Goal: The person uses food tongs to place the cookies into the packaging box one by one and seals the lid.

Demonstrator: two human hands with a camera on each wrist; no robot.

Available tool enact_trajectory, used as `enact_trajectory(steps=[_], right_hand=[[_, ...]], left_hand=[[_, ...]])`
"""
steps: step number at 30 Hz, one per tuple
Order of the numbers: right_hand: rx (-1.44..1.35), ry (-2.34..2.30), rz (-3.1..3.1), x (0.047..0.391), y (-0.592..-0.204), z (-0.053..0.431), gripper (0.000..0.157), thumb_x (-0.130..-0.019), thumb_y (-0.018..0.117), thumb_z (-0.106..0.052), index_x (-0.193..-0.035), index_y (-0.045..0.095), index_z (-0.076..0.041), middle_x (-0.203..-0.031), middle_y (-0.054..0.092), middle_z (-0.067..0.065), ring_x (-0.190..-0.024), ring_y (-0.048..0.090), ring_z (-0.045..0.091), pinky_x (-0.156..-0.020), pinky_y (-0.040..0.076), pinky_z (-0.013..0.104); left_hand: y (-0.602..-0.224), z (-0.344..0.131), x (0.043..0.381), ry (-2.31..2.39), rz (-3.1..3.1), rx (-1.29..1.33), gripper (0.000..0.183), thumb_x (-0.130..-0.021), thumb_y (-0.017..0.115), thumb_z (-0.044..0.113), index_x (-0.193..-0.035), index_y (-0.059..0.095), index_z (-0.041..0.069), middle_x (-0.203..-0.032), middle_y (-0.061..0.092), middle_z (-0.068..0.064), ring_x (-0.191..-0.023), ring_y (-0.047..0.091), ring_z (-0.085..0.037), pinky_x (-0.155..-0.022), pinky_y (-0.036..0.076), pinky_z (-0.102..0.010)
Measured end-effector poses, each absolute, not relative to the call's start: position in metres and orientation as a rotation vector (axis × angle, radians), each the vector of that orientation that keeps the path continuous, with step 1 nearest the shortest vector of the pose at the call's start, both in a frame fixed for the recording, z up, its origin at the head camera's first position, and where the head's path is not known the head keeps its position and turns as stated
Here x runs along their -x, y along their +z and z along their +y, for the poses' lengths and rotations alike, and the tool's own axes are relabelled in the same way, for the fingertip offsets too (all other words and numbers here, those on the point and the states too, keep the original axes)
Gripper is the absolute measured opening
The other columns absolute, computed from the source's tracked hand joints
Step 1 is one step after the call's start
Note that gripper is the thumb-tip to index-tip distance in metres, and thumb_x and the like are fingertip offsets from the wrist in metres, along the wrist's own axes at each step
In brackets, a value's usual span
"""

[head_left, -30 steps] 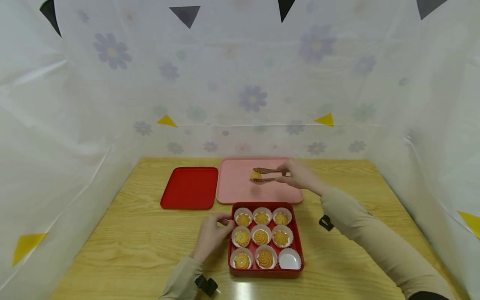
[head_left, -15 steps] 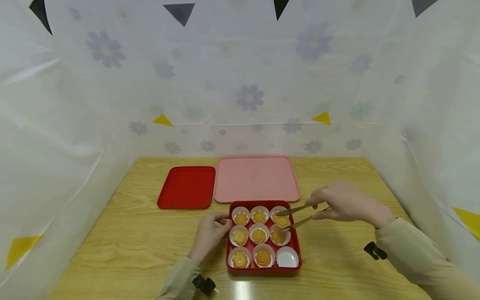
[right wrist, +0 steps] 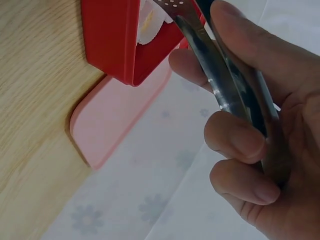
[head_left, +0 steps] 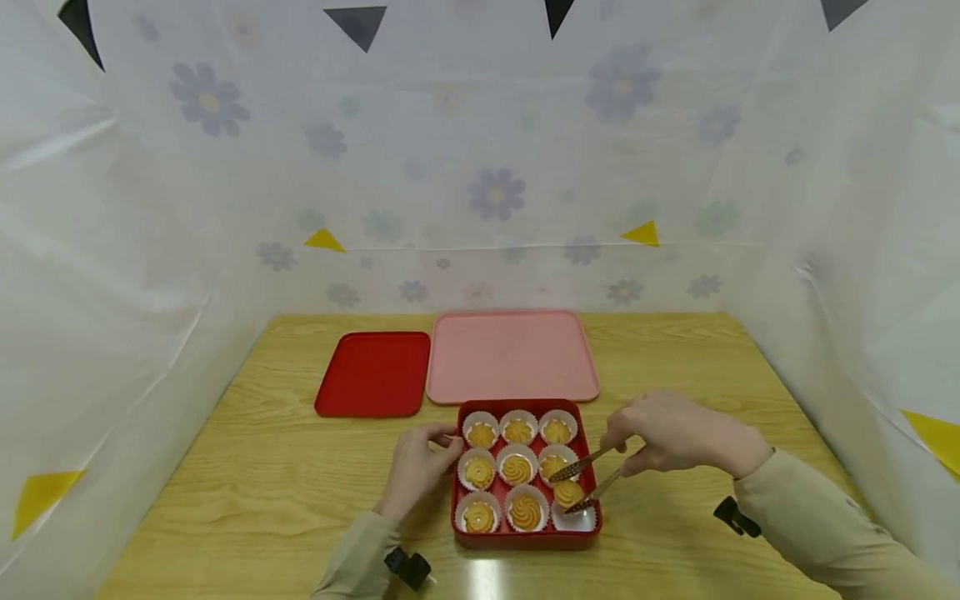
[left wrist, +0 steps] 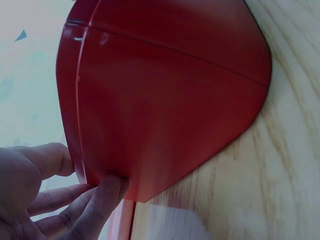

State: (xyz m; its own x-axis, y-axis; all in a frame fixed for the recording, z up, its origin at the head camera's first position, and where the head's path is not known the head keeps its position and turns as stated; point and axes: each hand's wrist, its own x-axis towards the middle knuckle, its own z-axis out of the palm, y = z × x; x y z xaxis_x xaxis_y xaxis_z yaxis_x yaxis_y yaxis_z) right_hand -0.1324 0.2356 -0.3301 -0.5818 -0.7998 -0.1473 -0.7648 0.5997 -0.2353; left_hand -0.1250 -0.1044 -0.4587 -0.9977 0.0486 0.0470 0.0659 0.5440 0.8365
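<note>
A square red box (head_left: pixel 528 541) on the wooden table holds rows of white paper cups with piped cookies in them. My right hand (head_left: pixel 678 433) grips a pair of metal tongs (right wrist: pixel 218 82) with perforated tips. Between those tips is a golden cookie (head_left: pixel 567 493), just above the near right paper cup (head_left: pixel 574 522), which has a bare white bottom. My left hand (head_left: pixel 420 468) holds the far left corner of the box; in the left wrist view its fingers and thumb (left wrist: pixel 103 200) meet the red wall there.
Behind the box lies a pink tray (head_left: pixel 513 358) with nothing on it. To its left is a flat red tray or lid (head_left: pixel 375 375), also bare. Flower-printed white sheeting (head_left: pixel 495 196) encloses the back and sides of the table.
The right hand has carried the cookie in the tongs from over the pink tray to the box, then nearer, to the near right cup. The left hand has stayed on the box.
</note>
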Motion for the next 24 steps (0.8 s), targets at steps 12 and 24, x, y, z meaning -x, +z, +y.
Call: enact_trajectory(steps=[12, 24], right_hand=[[1.237, -0.172, 2.519, 0.128, -0.329, 0.225, 0.014, -0.08, 0.083, -0.03, -0.093, 0.077, -0.029, -0.081, 0.068, -0.017, -0.072, 0.057, -0.003, -0.061, 0.046, 0.023], [1.165, -0.144, 2.552, 0.124, -0.33, 0.217, 0.018, -0.076, 0.087, -0.026, -0.091, 0.078, -0.027, -0.079, 0.068, -0.018, -0.069, 0.057, -0.001, -0.059, 0.046, 0.023]], left_hand=[[-0.458, -0.103, 0.125, -1.468, -2.74, 0.112, 0.019, -0.088, 0.071, 0.013, -0.102, 0.077, 0.002, -0.087, 0.076, -0.012, -0.079, 0.068, -0.019, -0.058, 0.05, -0.021], [-0.458, -0.104, 0.124, -1.45, -2.743, 0.12, 0.019, -0.088, 0.071, 0.013, -0.102, 0.077, 0.002, -0.088, 0.076, -0.012, -0.081, 0.068, -0.019, -0.06, 0.05, -0.021]])
